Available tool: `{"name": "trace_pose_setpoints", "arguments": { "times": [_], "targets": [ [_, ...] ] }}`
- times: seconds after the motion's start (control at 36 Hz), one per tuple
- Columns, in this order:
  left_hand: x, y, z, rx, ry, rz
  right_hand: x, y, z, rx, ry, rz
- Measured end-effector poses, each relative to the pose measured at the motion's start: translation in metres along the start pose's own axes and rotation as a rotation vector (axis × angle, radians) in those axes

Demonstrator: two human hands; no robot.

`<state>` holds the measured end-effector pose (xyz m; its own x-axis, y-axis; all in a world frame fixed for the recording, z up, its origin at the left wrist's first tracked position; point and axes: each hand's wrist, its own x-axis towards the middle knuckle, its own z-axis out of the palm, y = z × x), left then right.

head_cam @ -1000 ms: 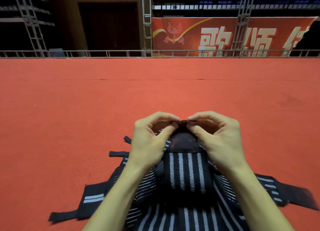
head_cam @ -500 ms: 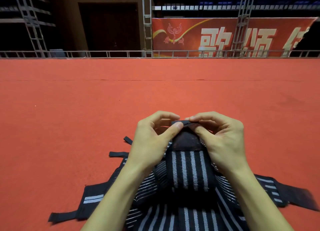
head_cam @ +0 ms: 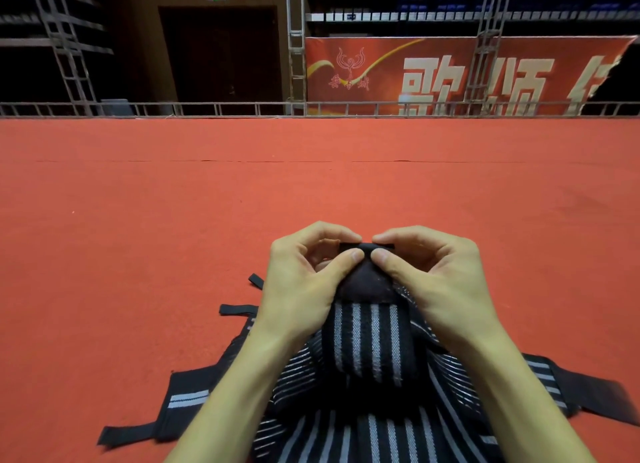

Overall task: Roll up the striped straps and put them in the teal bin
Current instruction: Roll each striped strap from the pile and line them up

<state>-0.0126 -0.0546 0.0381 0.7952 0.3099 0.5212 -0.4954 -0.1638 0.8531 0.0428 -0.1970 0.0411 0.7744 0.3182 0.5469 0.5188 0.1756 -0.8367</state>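
Observation:
A black strap with grey stripes (head_cam: 367, 341) runs up from the bottom of the head view toward my hands. Its plain dark end is folded over at the top. My left hand (head_cam: 304, 282) pinches that end from the left, thumb on the near side and fingers curled over the far side. My right hand (head_cam: 429, 282) pinches it from the right in the same way, the two thumbs nearly touching. Beneath lies a pile of more striped straps (head_cam: 187, 396), spread on the red carpet (head_cam: 173, 220). No teal bin is in view.
Thin black strap tails (head_cam: 239, 309) stick out left of the pile, and one dark end (head_cam: 602, 396) reaches the right edge. A metal rail (head_cam: 207, 109) bounds the carpet at the back, with a red banner (head_cam: 450, 74) and scaffolding behind it.
Both hands have turned the strap's dark end a little further over toward me, and the thumbs have come closer together. The pile on the carpet has not moved.

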Motion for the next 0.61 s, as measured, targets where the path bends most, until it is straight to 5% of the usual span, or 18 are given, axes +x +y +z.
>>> {"name": "trace_pose_setpoints", "arguments": {
  "times": [0.22,0.61],
  "targets": [
    [0.000,0.002,-0.001,0.077,-0.057,-0.043,0.000,0.001,-0.001,-0.026,0.051,-0.051],
    [0.002,-0.008,-0.003,0.213,0.069,0.172,-0.002,-0.004,0.003,0.021,-0.043,0.042]
  ]
}}
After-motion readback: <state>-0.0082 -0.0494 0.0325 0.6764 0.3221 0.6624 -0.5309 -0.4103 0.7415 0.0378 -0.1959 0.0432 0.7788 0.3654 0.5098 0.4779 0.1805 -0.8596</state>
